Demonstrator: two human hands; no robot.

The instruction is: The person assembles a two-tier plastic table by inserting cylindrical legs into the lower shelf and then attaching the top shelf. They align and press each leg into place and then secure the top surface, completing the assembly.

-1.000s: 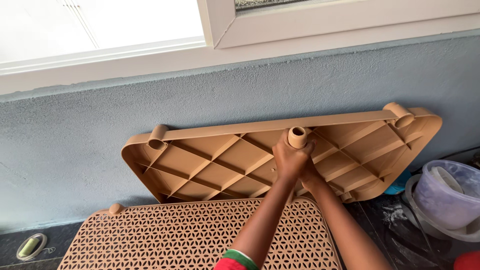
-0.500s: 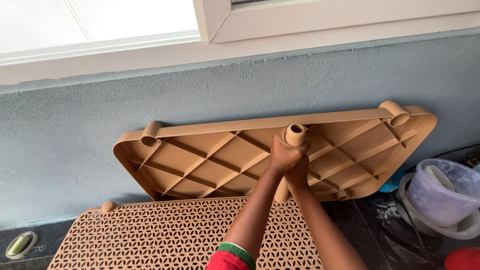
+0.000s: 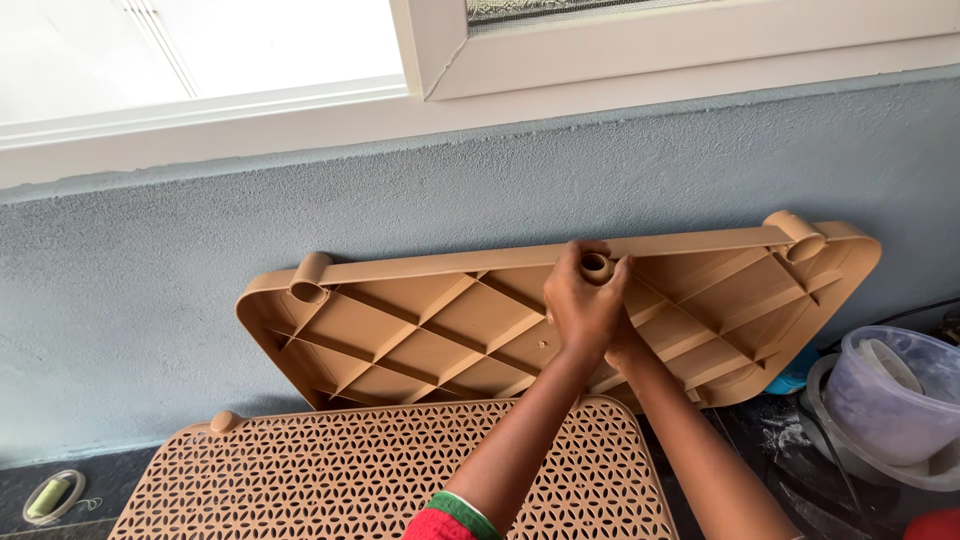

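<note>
Since the earlier frame we have shifted the tan ribbed plastic panel [image 3: 420, 320], leaning on the blue-grey wall [image 3: 200, 240], rightward, our left hand [image 3: 580, 305] gripping its short tan tube [image 3: 597, 267], right hand [image 3: 628, 345] hidden behind, its grip unclear.

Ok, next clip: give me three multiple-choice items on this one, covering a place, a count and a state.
1. Where is the ribbed tan panel?
A. flat on the floor
B. leaning against the grey wall
C. hung from the window frame

2. How many round corner sockets show along the panel's top edge?
A. two
B. four
C. none

3. What are the hands doing?
A. resting open on the lattice panel
B. gripping the short tan tube
C. lifting the clear bucket

Answers: 1 B, it stands on edge against the wall. 2 A, one at each end. 3 B, left hand wraps the tube, right hand close behind.
</note>
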